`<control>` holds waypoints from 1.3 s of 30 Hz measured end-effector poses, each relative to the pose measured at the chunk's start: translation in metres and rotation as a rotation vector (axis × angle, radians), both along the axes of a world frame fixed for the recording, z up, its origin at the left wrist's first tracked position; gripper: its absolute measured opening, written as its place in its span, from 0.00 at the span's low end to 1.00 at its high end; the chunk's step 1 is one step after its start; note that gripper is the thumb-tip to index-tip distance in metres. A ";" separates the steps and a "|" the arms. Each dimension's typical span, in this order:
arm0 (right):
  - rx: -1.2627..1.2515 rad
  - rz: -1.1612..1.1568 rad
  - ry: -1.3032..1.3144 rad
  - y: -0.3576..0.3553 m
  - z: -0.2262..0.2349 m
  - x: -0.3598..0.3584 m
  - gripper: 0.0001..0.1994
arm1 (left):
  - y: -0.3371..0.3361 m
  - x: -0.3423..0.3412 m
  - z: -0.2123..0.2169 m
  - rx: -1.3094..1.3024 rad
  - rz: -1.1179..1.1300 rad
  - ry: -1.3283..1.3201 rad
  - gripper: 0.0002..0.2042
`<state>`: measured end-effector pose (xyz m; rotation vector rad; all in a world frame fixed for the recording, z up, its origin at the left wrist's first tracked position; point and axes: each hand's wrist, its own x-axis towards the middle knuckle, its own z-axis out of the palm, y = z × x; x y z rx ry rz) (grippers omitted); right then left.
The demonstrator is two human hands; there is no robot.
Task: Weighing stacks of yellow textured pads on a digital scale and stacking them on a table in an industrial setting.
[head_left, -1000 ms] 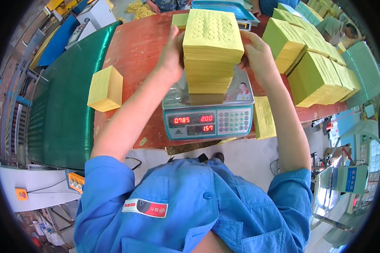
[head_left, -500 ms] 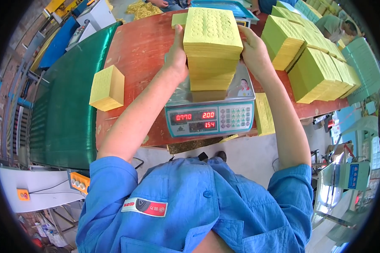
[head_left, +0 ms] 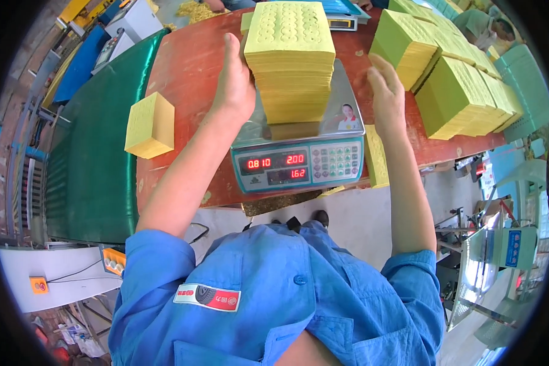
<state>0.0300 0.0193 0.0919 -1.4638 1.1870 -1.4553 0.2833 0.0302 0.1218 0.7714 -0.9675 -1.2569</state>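
Note:
A tall stack of yellow embossed paper (head_left: pixel 290 73) stands on the metal pan of a digital scale (head_left: pixel 297 166), whose red display is lit. Along the stack's left side is my left hand (head_left: pixel 233 85), thumb raised and not wrapped round it; whether the palm touches the paper I cannot tell. My right hand (head_left: pixel 387 91) is well apart from the stack, to the right over the table, with loosely bent fingers and nothing in them. Its nearest neighbour on that side is a group of yellow paper stacks (head_left: pixel 454 100).
A short yellow paper block (head_left: pixel 150 125) sits on the red table (head_left: pixel 186 73) at left, beside a green-covered surface (head_left: pixel 97 140). More yellow paper (head_left: pixel 377 155) lies right of the scale. A second scale (head_left: pixel 341 23) stands at the back. Other people are at the far side.
Both hands have come off the stack's sides; the right one moved away to the right, the left slightly left. The stack stays on the scale, and the display reading has risen.

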 end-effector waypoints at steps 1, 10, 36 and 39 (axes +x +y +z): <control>0.001 0.006 -0.009 -0.006 0.002 0.002 0.24 | -0.007 0.001 -0.001 0.020 -0.028 0.058 0.39; 0.006 0.234 -0.429 -0.046 0.032 0.087 0.30 | -0.049 0.003 0.000 -0.009 -0.168 0.114 0.40; 0.221 -0.361 0.138 0.051 -0.164 -0.212 0.15 | 0.175 0.179 -0.201 0.085 0.464 -1.480 0.21; 0.135 -0.407 0.145 0.043 -0.185 -0.219 0.13 | 0.177 0.169 -0.197 -0.004 0.448 -1.712 0.21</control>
